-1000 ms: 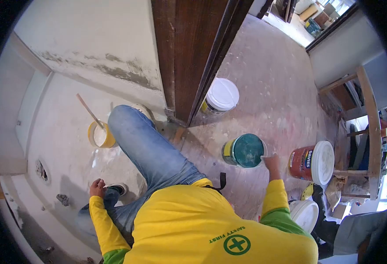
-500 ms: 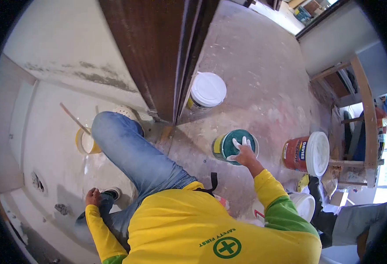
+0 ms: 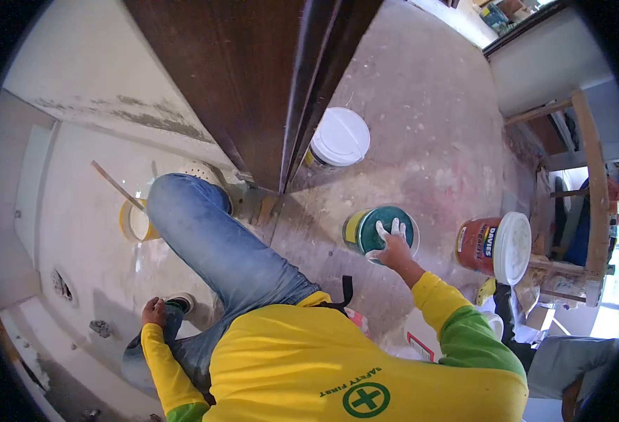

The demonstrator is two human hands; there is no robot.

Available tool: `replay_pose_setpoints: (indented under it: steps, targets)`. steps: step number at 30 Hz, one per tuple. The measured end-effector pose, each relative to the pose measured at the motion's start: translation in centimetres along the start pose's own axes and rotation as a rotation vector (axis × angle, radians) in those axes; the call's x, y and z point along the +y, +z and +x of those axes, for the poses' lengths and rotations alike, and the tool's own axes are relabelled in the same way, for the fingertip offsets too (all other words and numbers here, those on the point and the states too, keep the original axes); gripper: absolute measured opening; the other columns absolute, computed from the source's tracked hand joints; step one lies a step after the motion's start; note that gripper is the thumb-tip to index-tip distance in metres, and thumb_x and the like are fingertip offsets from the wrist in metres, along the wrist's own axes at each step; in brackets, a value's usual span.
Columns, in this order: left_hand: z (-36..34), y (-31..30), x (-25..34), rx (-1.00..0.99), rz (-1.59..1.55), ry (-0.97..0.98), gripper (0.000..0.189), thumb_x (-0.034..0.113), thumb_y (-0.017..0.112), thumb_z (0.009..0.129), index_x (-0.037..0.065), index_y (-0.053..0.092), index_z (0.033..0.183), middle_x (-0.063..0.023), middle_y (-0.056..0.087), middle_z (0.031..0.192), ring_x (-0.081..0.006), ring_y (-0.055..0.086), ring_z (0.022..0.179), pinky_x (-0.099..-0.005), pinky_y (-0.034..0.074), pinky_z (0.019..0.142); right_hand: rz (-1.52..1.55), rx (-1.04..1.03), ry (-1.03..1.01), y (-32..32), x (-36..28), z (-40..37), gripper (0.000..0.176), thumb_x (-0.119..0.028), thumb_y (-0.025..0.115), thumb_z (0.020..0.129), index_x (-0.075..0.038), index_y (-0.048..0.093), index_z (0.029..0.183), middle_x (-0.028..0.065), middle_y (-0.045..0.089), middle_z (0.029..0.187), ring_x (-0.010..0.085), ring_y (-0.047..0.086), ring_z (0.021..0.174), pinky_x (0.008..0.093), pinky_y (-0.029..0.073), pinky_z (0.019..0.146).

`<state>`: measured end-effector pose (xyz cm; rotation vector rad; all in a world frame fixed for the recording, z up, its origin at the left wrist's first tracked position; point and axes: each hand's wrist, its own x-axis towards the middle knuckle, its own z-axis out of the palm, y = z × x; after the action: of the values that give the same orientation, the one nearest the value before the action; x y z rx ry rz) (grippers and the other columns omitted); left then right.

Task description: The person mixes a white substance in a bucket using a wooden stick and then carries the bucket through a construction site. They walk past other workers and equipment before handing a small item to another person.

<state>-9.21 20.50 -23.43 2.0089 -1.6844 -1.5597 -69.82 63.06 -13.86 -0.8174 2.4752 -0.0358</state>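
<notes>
My right hand point(image 3: 392, 246) rests with spread fingers on the dark green top of a paint pail point(image 3: 353, 230), which stands on the floor with a yellow label on its side. White residue coats those fingers. At the lower left, my left hand point(image 3: 154, 311) is curled into a loose fist beside my lower leg and shoe point(image 3: 181, 303); nothing shows in it. A yellow container point(image 3: 127, 219) holding pale material and a wooden stick point(image 3: 116, 184) stands beyond my bent knee, partly hidden by it.
A white-lidded pail point(image 3: 341, 137) stands beside the dark wooden door frame point(image 3: 246, 77). To the right are a red Davies pail point(image 3: 475, 244) with a white lid and a wooden frame point(image 3: 590, 183). Another person's grey-clad leg point(image 3: 569, 362) is at the lower right.
The view has shifted slightly. My right hand stays on the pail's green top, and my left hand stays curled beside my leg.
</notes>
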Motion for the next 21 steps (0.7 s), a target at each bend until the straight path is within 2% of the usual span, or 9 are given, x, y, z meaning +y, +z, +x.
replay_pose_setpoints:
  steps: [6, 8, 10, 13, 14, 16, 17, 19, 21]
  targets:
    - [-0.9, 1.0, 3.2, -0.012, 0.187, 0.148, 0.049, 0.032, 0.06, 0.087, -0.003, 0.054, 0.121, -0.0113, 0.065, 0.089, -0.0165, 0.061, 0.079, -0.0282, 0.05, 0.072, -0.07, -0.01, -0.028, -0.9, -0.1, 0.0, 0.088, -0.042, 0.08, 0.062, -0.014, 0.043, 0.137, 0.0369, 0.026, 0.14, 0.054, 0.024, 0.13, 0.0509, 0.029, 0.105]
    - [-2.2, 1.0, 5.0, -0.024, -0.048, 0.159, 0.05, 0.032, 0.059, 0.087, -0.004, 0.053, 0.121, -0.0099, 0.064, 0.087, -0.0161, 0.06, 0.076, -0.0277, 0.049, 0.071, 0.241, 0.332, 0.071, -1.3, 0.8, 0.9, 0.071, -0.039, 0.077, 0.065, -0.006, 0.054, 0.124, 0.0315, 0.045, 0.129, 0.0418, 0.045, 0.121, 0.0452, 0.038, 0.099]
    - [-2.3, 0.5, 5.0, -0.016, -0.071, 0.144, 0.05, 0.031, 0.059, 0.087, -0.005, 0.052, 0.122, -0.0091, 0.063, 0.086, -0.0159, 0.059, 0.075, -0.0275, 0.049, 0.071, -0.087, 0.759, 0.297, -2.4, 0.7, -0.4, 0.051, -0.035, 0.073, 0.071, 0.0, 0.062, 0.107, 0.0244, 0.059, 0.112, 0.0354, 0.057, 0.104, 0.0429, 0.047, 0.085]
    - [-2.5, 0.8, 6.0, -0.039, -0.087, 0.111, 0.049, 0.027, 0.059, 0.088, -0.005, 0.051, 0.123, -0.0084, 0.062, 0.087, -0.0146, 0.057, 0.073, -0.0266, 0.049, 0.068, 0.007, 0.426, 0.425, 6.7, 15.2, 3.5, 0.04, -0.03, 0.068, 0.077, 0.003, 0.062, 0.1, 0.0199, 0.064, 0.094, 0.0335, 0.062, 0.084, 0.0426, 0.049, 0.069]
    - [-2.6, 0.7, 6.0, -0.05, -0.076, 0.083, 0.047, 0.024, 0.059, 0.088, -0.005, 0.05, 0.124, -0.0084, 0.061, 0.089, -0.0134, 0.056, 0.072, -0.0259, 0.048, 0.066, 0.0, 0.433, 0.41, 5.6, 14.3, 3.3, 0.04, -0.03, 0.068, 0.077, 0.003, 0.062, 0.1, 0.0199, 0.064, 0.094, 0.0335, 0.062, 0.084, 0.0426, 0.049, 0.069]
    - [-2.0, 0.3, 4.6, -0.028, -0.071, 0.102, 0.047, 0.024, 0.059, 0.088, -0.005, 0.05, 0.124, -0.0088, 0.061, 0.089, -0.0142, 0.056, 0.071, -0.0262, 0.049, 0.066, 0.656, 0.242, 0.542, 2.3, 10.4, 2.1, 0.021, -0.027, 0.063, 0.081, -0.006, 0.062, 0.083, 0.0095, 0.062, 0.078, 0.0231, 0.059, 0.061, 0.0396, 0.049, 0.059]
    - [-1.9, 0.3, 4.0, -0.022, -0.049, 0.124, 0.047, 0.024, 0.059, 0.088, -0.005, 0.051, 0.123, -0.0091, 0.062, 0.09, -0.0149, 0.057, 0.071, -0.0264, 0.049, 0.067, 0.645, 0.241, 0.526, 1.0, 7.9, 1.7, 0.021, -0.027, 0.063, 0.081, -0.006, 0.062, 0.083, 0.0095, 0.062, 0.078, 0.0231, 0.059, 0.061, 0.0396, 0.049, 0.059]
    - [-2.4, 0.4, 4.1, 0.032, 0.016, 0.157, 0.046, 0.027, 0.06, 0.087, -0.003, 0.053, 0.121, -0.0113, 0.064, 0.09, -0.0163, 0.059, 0.075, -0.0277, 0.049, 0.071, 1.132, 0.237, 0.512, -0.7, 3.3, 1.4, 0.016, -0.023, 0.061, 0.082, -0.007, 0.062, 0.083, 0.0048, 0.057, 0.069, 0.0191, 0.055, 0.056, 0.0345, 0.048, 0.055]
    - [-3.6, 0.5, 5.9, 0.099, 0.071, 0.196, 0.045, 0.03, 0.06, 0.087, -0.001, 0.056, 0.119, -0.0135, 0.066, 0.091, -0.0177, 0.062, 0.078, -0.0291, 0.049, 0.075, 1.086, 0.211, 0.485, -1.4, 1.6, 3.0, 0.016, -0.021, 0.061, 0.081, -0.006, 0.062, 0.079, 0.0051, 0.056, 0.064, 0.0184, 0.054, 0.054, 0.0333, 0.046, 0.051]
